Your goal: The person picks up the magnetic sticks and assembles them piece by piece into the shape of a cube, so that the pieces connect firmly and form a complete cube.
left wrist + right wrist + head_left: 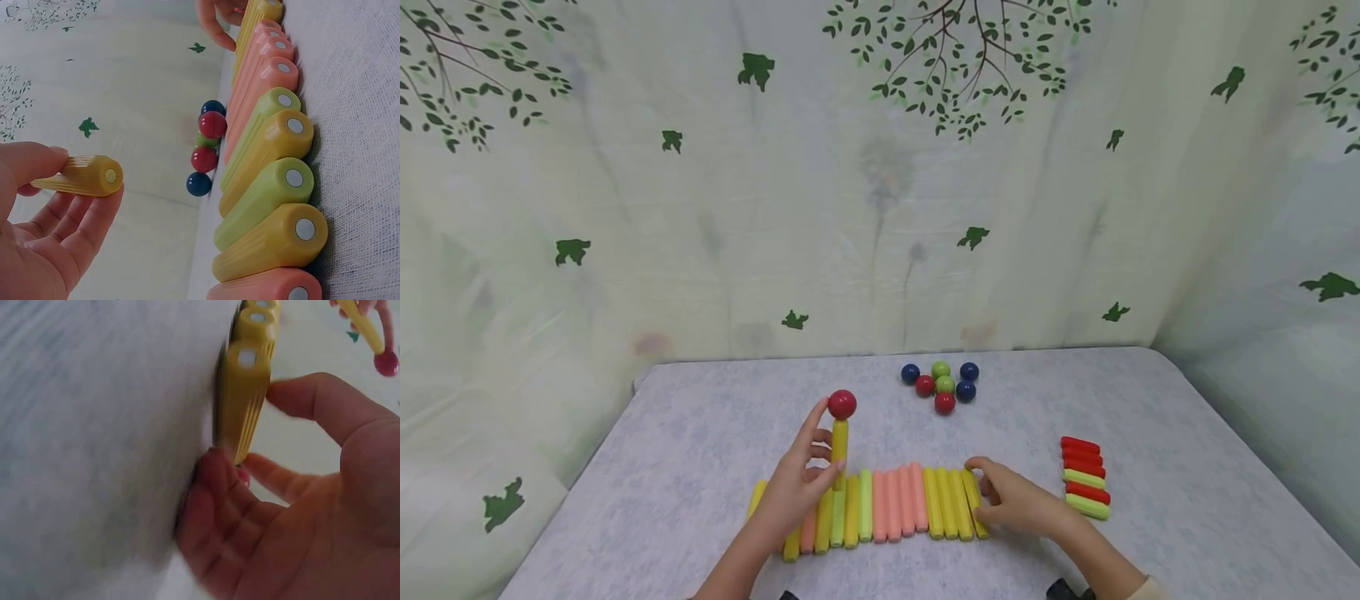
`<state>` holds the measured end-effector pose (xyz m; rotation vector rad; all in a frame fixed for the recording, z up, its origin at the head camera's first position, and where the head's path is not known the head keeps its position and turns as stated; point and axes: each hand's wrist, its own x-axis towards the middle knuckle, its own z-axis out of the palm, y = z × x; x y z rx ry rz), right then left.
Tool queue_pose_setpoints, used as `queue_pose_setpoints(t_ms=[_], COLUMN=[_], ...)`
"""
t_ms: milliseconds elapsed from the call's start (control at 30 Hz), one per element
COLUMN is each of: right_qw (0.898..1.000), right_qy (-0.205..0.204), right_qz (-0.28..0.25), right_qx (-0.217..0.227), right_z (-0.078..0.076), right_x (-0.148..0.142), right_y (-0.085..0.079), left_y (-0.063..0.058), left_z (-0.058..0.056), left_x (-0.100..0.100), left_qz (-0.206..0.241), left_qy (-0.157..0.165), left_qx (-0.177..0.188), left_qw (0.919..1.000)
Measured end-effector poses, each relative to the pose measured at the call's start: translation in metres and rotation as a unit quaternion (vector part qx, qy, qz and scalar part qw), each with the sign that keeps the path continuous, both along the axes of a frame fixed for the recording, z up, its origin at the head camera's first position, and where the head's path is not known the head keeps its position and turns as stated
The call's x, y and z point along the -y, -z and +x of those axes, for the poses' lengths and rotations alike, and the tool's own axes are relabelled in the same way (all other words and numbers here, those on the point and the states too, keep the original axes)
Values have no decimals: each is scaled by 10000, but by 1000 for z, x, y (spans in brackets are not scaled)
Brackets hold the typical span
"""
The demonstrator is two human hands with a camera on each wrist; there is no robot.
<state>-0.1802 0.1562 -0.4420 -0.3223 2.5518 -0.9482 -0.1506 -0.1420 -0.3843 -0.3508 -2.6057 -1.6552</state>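
Note:
My left hand grips a yellow magnetic rod upright above a row of rods, thumb on one side and fingers on the other. A red ball sits on the rod's top end, and the index fingertip touches it. In the left wrist view, the rod's lower end shows a round metal tip. At the row's right end, my right hand has thumb and fingers around the last yellow rod, which lies slightly askew on the table. The row also holds pink rods and light green rods.
Behind the row lies a cluster of red, green and dark blue balls. Several short red and yellow-green rods lie stacked side by side at the right. A pale cloth covers the table, and a leaf-patterned curtain hangs behind it.

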Motion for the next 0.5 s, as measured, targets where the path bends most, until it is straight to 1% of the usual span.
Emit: queue_pose_setpoints(t_ms=[67,167,200,233,300,367,400,500], right_qw=[9991,9942,9924,9916,9918,9918,9905,9809], right_qy=[97,269,310,321,358,422,432,378], right_qz=[406,989,1099,1095,829,312,-5,-826], right_qx=[-53,-320,-458,-605,-906,-1168,-1307,-1718], right_z=[2,3,3,1,-3,-7,-10,-14], right_x=[4,11,13,14,15,17,18,25], right_y=[-1,-5,-6,-8,-13,-22,-26,-42], left_y=[-7,-12,-12,-12,-12,-10,-7,5], left_z=[4,7,7,7,7,6,5,-1], left_x=[-2,-3,-3,-3,-3,-2,-2,1], left_qz=[13,-8,7,32,70,112,159,268], left_qy=[-19,-42,-37,-29,-1,46,62,105], left_qx=[39,37,32,22,5,0,26,63], left_qw=[10000,10000,10000,10000,10000,9999,9999,9996])
